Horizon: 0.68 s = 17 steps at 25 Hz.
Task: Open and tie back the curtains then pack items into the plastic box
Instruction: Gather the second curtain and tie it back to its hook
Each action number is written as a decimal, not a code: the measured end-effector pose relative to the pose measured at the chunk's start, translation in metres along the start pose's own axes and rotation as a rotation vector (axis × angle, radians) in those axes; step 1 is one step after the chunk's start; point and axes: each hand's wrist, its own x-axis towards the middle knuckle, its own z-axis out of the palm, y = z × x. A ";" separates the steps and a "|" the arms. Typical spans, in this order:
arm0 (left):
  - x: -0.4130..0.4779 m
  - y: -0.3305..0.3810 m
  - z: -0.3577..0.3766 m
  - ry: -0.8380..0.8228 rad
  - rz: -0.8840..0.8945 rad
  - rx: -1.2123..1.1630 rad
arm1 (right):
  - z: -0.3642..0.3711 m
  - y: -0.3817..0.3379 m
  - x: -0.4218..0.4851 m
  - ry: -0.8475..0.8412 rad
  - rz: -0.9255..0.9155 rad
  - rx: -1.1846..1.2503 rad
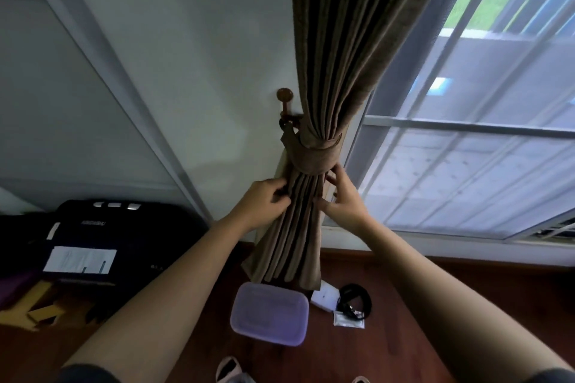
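A brown curtain [336, 50] hangs gathered beside the window, cinched by a matching tieback band [314, 157] looped to a wooden wall hook [285, 96]. Just below the band, my left hand [264, 200] pinches the folds on the left side. My right hand [345, 196] holds the folds on the right, fingers reaching up to the band's lower edge. On the floor below lies a plastic box with a purple lid [270, 312]. Next to it are a small white box [324, 297], a black coiled strap [356, 300] and a small clear packet [348, 319].
A window [466, 149] with a white frame fills the right side. A black case [102, 236] with a white label stands at the left by a sliding door. Yellow pieces [34, 308] lie on the dark wooden floor. My slippered feet [228, 368] show at the bottom.
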 end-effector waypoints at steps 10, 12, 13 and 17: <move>0.014 0.020 0.001 0.116 0.114 0.178 | -0.010 0.016 0.002 0.245 -0.195 -0.350; 0.011 0.022 0.000 0.093 0.119 0.205 | -0.009 0.016 0.002 0.232 -0.197 -0.389; 0.008 0.022 0.000 0.091 0.122 0.227 | -0.010 0.016 0.002 0.224 -0.172 -0.419; 0.004 0.021 -0.001 0.094 0.106 0.320 | -0.020 0.010 0.002 0.172 -0.096 -0.728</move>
